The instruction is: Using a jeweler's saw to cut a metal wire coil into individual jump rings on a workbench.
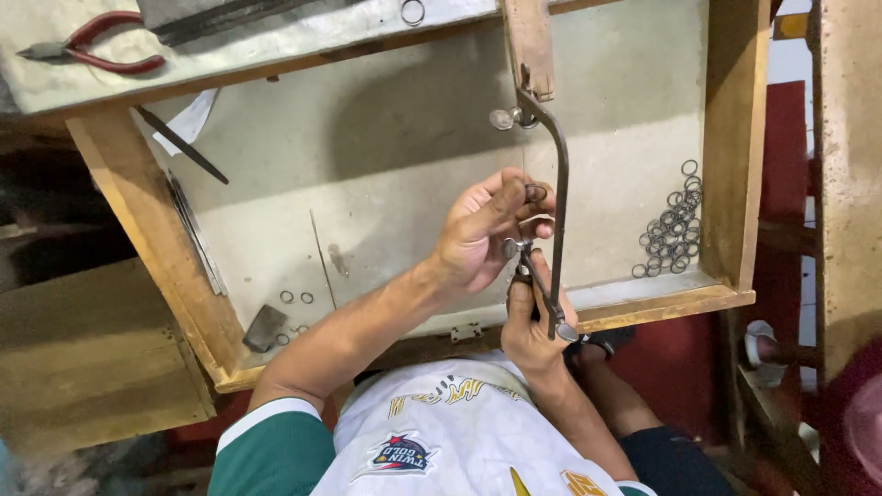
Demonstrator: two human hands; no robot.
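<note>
My left hand (482, 230) pinches a small metal ring (536, 193) between thumb and fingers, just below the wooden bench peg (529, 41). My right hand (531, 321) grips the handle of a jeweller's saw, whose dark metal saw frame (559, 184) curves up past the ring toward the peg. The thin blade runs close beside my left fingertips. Both hands work over an open wooden drawer (730, 147) lined with pale metal.
A pile of several metal rings (671, 234) lies at the drawer's right side. Two loose rings (296, 297), a dark flat piece (265, 328) and thin rods (195, 230) lie at the left. Red-handled pliers (96, 46) rest on the bench top.
</note>
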